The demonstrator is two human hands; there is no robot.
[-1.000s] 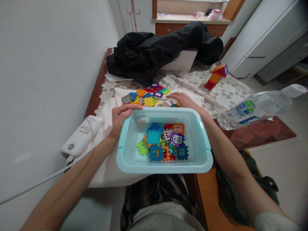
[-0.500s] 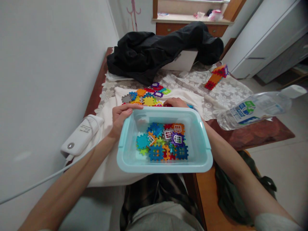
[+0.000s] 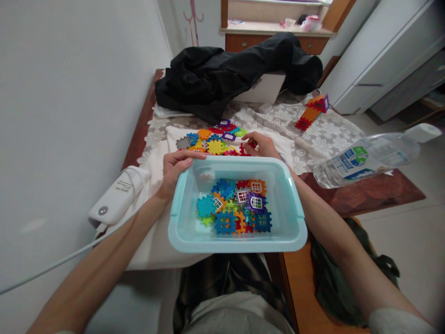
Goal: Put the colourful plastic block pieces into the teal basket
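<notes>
A light blue plastic bin sits at the table's near edge, over my lap. Several colourful interlocking block pieces lie inside it. My left hand grips the bin's far left corner. Just behind the bin's far rim, my right hand pinches a red block piece. It is at the edge of a loose pile of block pieces spread on a white cloth.
A black jacket lies over a white box at the back. A small assembled block tower stands on the lace tablecloth at right. A clear water bottle lies at the right edge. A white device with a cord sits at left.
My right hand swept over the pile behind the bin, then drew back and closed on a red piece. More pieces landed in the bin. My left hand stayed on the bin's corner.
</notes>
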